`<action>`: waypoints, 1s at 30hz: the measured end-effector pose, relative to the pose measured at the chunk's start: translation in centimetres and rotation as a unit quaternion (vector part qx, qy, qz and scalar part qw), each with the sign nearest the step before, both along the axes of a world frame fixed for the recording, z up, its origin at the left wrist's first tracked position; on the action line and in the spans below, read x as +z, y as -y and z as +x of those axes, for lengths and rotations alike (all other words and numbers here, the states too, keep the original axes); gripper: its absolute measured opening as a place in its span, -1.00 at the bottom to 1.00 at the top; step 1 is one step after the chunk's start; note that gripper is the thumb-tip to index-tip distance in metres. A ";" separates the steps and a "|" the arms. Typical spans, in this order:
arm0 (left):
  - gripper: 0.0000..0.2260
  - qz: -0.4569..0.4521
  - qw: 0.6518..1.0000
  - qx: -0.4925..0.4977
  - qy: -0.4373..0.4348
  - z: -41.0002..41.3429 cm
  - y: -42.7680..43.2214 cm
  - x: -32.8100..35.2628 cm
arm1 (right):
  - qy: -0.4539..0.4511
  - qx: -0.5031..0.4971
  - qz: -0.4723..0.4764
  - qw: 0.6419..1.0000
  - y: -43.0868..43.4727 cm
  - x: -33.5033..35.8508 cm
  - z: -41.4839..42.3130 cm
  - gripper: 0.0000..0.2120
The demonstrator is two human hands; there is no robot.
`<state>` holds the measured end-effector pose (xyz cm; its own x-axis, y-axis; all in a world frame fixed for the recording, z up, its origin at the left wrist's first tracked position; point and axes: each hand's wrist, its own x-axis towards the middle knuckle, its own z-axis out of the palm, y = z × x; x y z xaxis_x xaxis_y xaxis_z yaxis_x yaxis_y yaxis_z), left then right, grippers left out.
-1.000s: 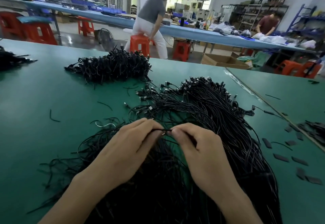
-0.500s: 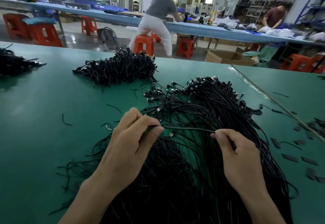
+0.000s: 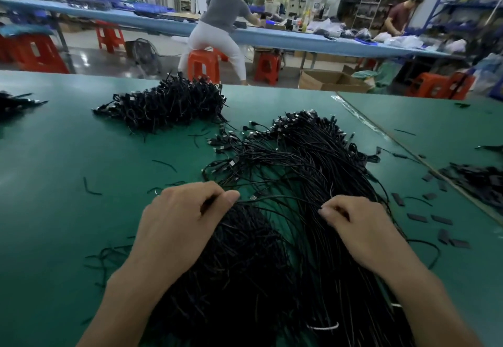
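Head: left hand [image 3: 185, 218], right hand [image 3: 362, 227] farther apart along cable [image 3: 283, 197]

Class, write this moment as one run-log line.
left hand: pinches thin black cable | right hand: pinches same cable | under hands: loose heap of black cables | surface: green table

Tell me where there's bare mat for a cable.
Widest bare green mat: left of the left hand, before the far cable pile, with a few offcuts. Crowded: the cable heap under both hands, and black tabs right of the right hand.
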<state>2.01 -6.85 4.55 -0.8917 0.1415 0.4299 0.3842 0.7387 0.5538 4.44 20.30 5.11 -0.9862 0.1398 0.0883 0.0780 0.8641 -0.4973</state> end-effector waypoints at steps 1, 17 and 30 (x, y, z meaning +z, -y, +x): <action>-0.57 -0.019 0.999 -0.001 0.031 0.0 -0.2 -0.1 | 0.056 0.026 0.001 0.998 0.3 0.0 0.1 -0.77; -0.61 0.135 0.963 -0.137 0.187 0.8 -1.2 -0.4 | -0.094 0.140 -0.203 0.964 5.2 -2.0 1.3 -0.83; -0.54 0.511 0.659 -0.338 0.437 0.0 -2.1 -0.9 | -0.028 0.175 -0.213 0.961 6.8 -1.0 -0.5 -0.81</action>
